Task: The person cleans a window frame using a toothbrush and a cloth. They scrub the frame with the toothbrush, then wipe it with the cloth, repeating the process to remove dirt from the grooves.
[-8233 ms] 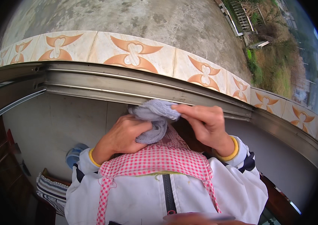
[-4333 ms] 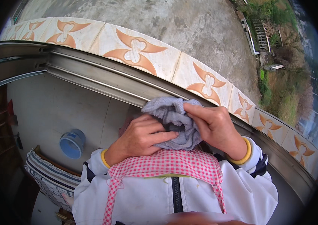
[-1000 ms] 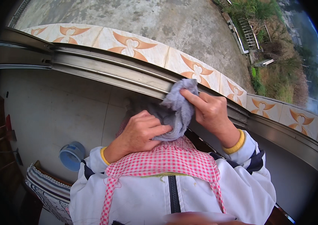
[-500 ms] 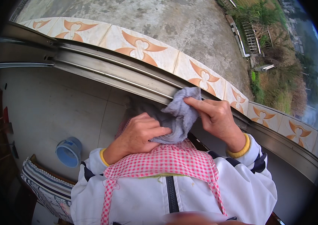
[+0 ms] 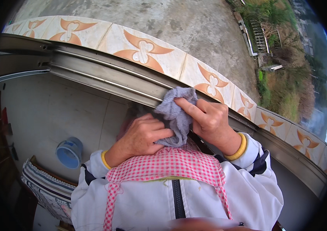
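A crumpled grey-blue cleaning cloth (image 5: 174, 107) lies over the metal sliding-window track (image 5: 105, 73), its lower end hanging toward my apron. My right hand (image 5: 211, 119) presses the cloth's upper part onto the track, index finger stretched over the fabric and the other fingers curled. Lower down, my left hand (image 5: 142, 135) is closed with its fingers around the cloth's trailing end, close to the pink checked apron (image 5: 167, 163). Part of the cloth between the hands falls in shadow.
Beyond the track runs a ledge of patterned tiles (image 5: 144, 50), with a concrete yard (image 5: 179, 27) outside. On the floor inside, to the left, stands a blue bucket (image 5: 69, 153). A striped cloth-covered piece of furniture (image 5: 48, 188) is at lower left.
My right hand and the upper part of the cloth have slid left along the track. My left hand has stayed nearly in place, still holding the lower end.
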`<state>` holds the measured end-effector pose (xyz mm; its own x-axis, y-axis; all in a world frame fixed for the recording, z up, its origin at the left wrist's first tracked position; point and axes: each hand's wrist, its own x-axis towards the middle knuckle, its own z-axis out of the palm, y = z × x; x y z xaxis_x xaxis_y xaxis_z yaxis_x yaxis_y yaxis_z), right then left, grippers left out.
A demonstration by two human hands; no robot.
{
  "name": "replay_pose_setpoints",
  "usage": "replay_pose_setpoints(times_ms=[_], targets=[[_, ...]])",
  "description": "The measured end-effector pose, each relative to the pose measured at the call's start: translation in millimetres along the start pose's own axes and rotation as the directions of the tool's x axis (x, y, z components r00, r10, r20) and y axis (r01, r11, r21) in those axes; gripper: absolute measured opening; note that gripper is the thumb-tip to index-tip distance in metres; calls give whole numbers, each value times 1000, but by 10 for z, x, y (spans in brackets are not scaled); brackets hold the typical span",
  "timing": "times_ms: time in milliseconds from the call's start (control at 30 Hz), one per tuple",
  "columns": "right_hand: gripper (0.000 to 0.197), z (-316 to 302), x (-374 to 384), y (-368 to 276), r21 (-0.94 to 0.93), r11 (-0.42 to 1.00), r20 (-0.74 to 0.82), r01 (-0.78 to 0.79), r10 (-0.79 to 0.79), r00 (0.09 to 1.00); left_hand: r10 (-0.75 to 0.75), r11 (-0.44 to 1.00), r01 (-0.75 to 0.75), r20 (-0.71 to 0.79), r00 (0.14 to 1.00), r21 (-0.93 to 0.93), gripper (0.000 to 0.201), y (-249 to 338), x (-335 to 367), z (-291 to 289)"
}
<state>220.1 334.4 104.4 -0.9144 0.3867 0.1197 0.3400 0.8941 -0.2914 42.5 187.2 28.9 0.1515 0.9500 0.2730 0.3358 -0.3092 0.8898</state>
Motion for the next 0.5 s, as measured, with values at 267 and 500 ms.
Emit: replay_pose_setpoints(times_ms=[267,500], targets=[[60,-517,-384,56,-137,989,142,-57,77,987,-62,998,63,81,995,-12,38,20,-1,-50],[56,87,43,46,-77,990,3,120,-120,993,0,999,4,-121,993,37,38,-21,14,-5]])
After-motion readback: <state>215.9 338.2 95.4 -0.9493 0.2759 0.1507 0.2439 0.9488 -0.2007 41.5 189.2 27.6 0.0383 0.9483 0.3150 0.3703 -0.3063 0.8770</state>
